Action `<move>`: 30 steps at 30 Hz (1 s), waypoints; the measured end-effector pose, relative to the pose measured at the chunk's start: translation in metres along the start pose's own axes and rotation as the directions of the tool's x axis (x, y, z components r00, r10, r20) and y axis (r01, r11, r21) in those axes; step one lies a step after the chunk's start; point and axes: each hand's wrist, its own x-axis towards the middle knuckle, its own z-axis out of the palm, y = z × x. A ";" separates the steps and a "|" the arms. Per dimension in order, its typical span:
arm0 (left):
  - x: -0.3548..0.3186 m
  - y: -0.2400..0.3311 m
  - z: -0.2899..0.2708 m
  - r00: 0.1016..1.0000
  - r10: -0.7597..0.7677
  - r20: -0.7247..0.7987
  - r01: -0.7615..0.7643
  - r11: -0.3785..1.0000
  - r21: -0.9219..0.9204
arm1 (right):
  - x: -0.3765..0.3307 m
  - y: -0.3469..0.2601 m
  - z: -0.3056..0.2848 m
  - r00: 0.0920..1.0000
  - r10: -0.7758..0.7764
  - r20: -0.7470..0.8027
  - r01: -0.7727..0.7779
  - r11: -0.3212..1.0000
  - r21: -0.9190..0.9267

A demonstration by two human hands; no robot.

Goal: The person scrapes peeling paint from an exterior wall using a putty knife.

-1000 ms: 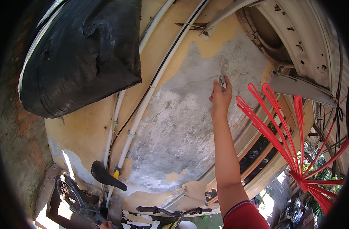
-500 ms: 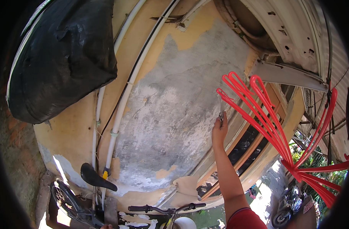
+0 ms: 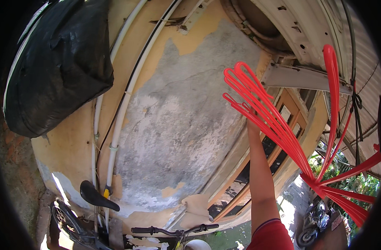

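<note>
- Across the middle of the scene, a wall (image 3: 165, 121) displays rough grey plaster, chalky white in patches and bordered by ragged yellow paint.
- At upper left, black sheeting (image 3: 59, 71), creased and faintly glossy, bulges in a broad, rounded form.
- Right of the plaster, smooth red strands (image 3: 298, 157) with looped tips fan from one joint, partly overlapping a wood-framed window (image 3: 232, 193).
- White pipe (image 3: 111, 162), slim and round, runs along the wall.
- From a red sleeve (image 3: 270, 236), a bare right forearm (image 3: 262, 183) extends past the window.
- Low at left sits a smooth, black bicycle saddle (image 3: 96, 198).
- Behind the strands, near the plaster's right edge, the right hand (image 3: 251, 126) is mostly covered; its finger spread and any hold cannot be told. The left hand is out of frame.
</note>
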 end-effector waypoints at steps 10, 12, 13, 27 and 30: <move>-0.002 0.008 -0.002 1.000 -0.030 -0.008 0.030 1.000 -0.005 | 0.035 -0.021 -0.004 0.993 0.056 0.104 -0.056 0.998 -0.004; -0.001 0.014 -0.004 1.000 -0.020 -0.023 0.020 0.999 -0.027 | 0.051 -0.011 -0.008 0.987 0.117 0.109 -0.110 0.991 -0.071; 0.001 0.019 -0.001 1.000 -0.005 -0.019 0.004 0.999 -0.043 | 0.070 0.005 -0.016 0.979 0.179 0.101 -0.165 0.977 -0.134; 0.006 0.016 -0.001 0.999 -0.035 -0.008 0.035 0.998 -0.060 | 0.056 -0.033 -0.003 0.998 0.012 -0.061 -0.020 0.993 -0.118; 0.008 0.013 0.000 1.000 -0.031 0.002 0.031 0.998 -0.051 | 0.065 -0.036 -0.003 0.997 0.050 -0.062 -0.058 0.990 -0.126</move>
